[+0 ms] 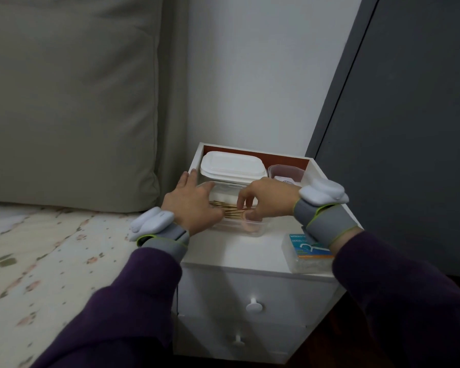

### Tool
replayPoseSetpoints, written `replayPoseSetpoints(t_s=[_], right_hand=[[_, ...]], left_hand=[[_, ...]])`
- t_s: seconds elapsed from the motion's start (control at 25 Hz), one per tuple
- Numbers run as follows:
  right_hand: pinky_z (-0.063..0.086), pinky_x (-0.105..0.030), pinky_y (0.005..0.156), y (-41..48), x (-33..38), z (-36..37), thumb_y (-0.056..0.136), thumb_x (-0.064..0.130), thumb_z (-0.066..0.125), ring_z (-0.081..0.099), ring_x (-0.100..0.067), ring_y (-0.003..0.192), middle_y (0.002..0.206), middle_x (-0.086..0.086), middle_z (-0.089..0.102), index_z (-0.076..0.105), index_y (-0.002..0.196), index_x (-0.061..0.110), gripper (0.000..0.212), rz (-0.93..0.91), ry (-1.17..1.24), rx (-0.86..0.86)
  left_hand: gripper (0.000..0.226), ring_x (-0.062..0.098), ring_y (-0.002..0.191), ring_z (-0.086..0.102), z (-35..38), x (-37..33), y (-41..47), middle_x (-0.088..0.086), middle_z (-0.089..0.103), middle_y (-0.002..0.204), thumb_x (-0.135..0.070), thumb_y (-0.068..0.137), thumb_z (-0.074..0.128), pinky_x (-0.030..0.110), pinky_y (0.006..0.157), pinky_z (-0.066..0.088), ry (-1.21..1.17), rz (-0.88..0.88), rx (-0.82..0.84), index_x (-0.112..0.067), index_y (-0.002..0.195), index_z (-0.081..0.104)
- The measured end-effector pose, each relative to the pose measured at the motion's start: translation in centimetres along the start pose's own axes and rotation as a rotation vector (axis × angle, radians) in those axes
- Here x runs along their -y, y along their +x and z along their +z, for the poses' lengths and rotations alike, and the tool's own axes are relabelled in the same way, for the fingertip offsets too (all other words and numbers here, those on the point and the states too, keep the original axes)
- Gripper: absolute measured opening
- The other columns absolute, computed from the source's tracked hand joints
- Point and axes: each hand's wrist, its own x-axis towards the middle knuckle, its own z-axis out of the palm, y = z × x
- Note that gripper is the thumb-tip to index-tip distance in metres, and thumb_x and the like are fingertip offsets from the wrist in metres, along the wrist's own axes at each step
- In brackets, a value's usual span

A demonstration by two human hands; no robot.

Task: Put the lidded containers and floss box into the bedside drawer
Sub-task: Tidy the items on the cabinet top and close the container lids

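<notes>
A clear container [252, 228] with thin wooden sticks inside sits at the front edge of the open white drawer [197, 158], which has a brown inner back. My left hand [194, 205] grips its left side and my right hand [266, 200] grips its right near corner. Behind it in the drawer stand a white-lidded container [233, 166] and, to its right, a small clear lidded container [287, 171]. The floss box [307, 253], blue-labelled, lies on the white cabinet top under my right forearm.
The white bedside cabinet [237, 277] has two round knobs [254, 305] on its front. A grey cushion [72, 102] and a patterned bedspread [51, 248] lie to the left. A dark grey panel [409, 128] stands to the right, close to the drawer.
</notes>
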Motion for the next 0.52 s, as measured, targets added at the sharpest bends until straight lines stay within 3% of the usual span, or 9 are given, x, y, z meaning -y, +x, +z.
replayPoseSetpoints(t_s=[0.08, 0.2, 0.28, 0.52], right_hand=[[0.051, -0.033, 0.083, 0.6, 0.2, -0.5, 0.082, 0.024, 0.067, 0.058, -0.017, 0.088, 0.098, -0.003, 0.069, 0.071, 0.098, 0.019, 0.017, 0.020, 0.043, -0.143], [0.048, -0.036, 0.085, 2.5, -0.1, -1.0, 0.088, 0.022, 0.058, 0.057, -0.028, 0.110, 0.117, -0.006, 0.065, 0.066, 0.108, 0.018, 0.022, 0.131, -0.032, -0.385], [0.047, -0.039, 0.088, 3.7, -0.4, -0.9, 0.090, 0.020, 0.055, 0.051, -0.030, 0.118, 0.125, -0.008, 0.060, 0.062, 0.117, 0.014, 0.029, 0.194, -0.104, -0.365], [0.048, -0.037, 0.083, 5.4, -0.8, -0.4, 0.090, 0.016, 0.056, 0.056, -0.034, 0.111, 0.121, -0.015, 0.059, 0.065, 0.113, 0.007, 0.027, 0.257, -0.165, -0.327]], left_hand=[[0.068, 0.023, 0.151, 0.003, 0.0, 0.0, 0.0, 0.004, 0.004, 0.164, -0.048, 0.087, 0.051, 0.047, 0.117, 0.026, -0.001, 0.002, -0.002, -0.034, 0.148, 0.025], [0.068, 0.024, 0.151, 0.003, -0.1, 0.1, 0.0, 0.004, 0.004, 0.164, -0.049, 0.087, 0.052, 0.048, 0.117, 0.026, -0.002, 0.009, 0.003, -0.034, 0.148, 0.024], [0.069, 0.025, 0.151, 0.003, -0.1, 0.1, 0.0, 0.005, 0.004, 0.164, -0.049, 0.087, 0.052, 0.048, 0.117, 0.026, -0.001, 0.013, 0.006, -0.034, 0.148, 0.024], [0.070, 0.025, 0.151, 0.003, -0.1, 0.0, 0.0, 0.006, 0.004, 0.163, -0.047, 0.086, 0.053, 0.047, 0.116, 0.027, -0.003, 0.017, 0.001, -0.033, 0.148, 0.023]])
